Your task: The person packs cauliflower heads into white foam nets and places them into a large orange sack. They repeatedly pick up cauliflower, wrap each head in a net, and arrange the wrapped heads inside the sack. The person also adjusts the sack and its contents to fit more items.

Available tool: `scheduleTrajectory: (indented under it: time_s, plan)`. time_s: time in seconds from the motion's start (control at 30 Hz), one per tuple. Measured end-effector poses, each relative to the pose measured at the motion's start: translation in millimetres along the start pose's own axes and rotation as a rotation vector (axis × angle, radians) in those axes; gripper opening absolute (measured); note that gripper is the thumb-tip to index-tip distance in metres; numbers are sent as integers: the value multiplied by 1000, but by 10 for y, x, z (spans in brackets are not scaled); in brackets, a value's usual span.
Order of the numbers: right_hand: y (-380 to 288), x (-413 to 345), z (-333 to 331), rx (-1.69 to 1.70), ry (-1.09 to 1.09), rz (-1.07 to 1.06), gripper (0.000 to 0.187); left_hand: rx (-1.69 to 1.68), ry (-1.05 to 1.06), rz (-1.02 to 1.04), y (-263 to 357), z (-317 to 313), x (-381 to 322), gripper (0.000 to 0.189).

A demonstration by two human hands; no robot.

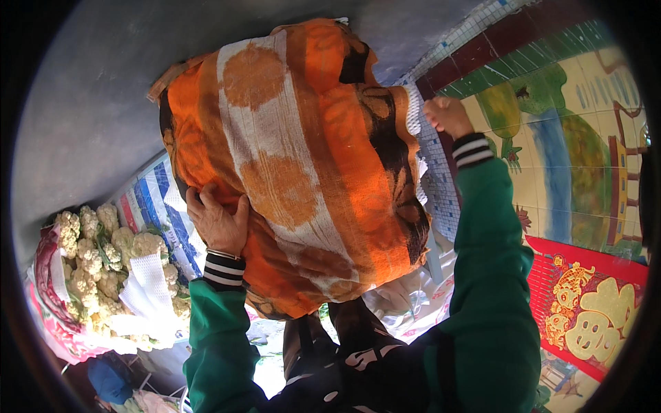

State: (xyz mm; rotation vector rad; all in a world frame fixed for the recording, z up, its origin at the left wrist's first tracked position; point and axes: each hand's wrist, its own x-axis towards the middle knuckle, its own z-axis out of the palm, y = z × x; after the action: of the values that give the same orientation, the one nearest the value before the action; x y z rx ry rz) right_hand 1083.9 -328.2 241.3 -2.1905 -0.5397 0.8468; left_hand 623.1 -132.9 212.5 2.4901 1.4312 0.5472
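An orange, brown and white patterned towel or blanket (279, 196) covers a bulky pile in front of me, and what lies beneath is mostly hidden. On its left side rests my left hand (219, 219), fingers spread and slightly bent against the cloth. My right hand (446, 114) is raised beyond the pile's right edge, near the tiled wall, with its fingers curled in; nothing shows in it. White foam netting (413, 109) peeks out along the cloth's right edge, below and left of that hand.
Cauliflowers (98, 258) lie heaped at the left with a white foam net sleeve (150, 289) on them. A painted tile wall (552, 155) with a red and gold decoration (588, 304) stands at the right. A person in a blue cap (108, 381) is at the lower left.
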Motion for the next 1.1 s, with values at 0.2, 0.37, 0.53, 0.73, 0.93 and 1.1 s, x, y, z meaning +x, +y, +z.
scheduleTrajectory:
  time_s: [0.2, 0.37, 0.53, 0.73, 0.93, 1.1]
  plan:
    - [136, -445, 556, -256, 123, -235, 36, -11, -7, 8, 3, -20, -6, 65]
    - [42, -642, 726, -39, 541, -396, 25, -5, 11, 20, -22, -46, -32, 63]
    - [179, -611, 339, -80, 869, -532, 21, -13, 17, 43, -76, -38, -48, 60]
    - [912, -204, 669, -171, 492, -161, 42, -176, 121, 87, -243, -5, -46, 57]
    - [1258, -671, 104, 296, 54, -110, 32, -608, 224, -198, -876, -158, -464, 38]
    - [1791, -1798, 303, 293, 57, 129, 35, -520, 118, -522, -1382, -172, -1459, 36]
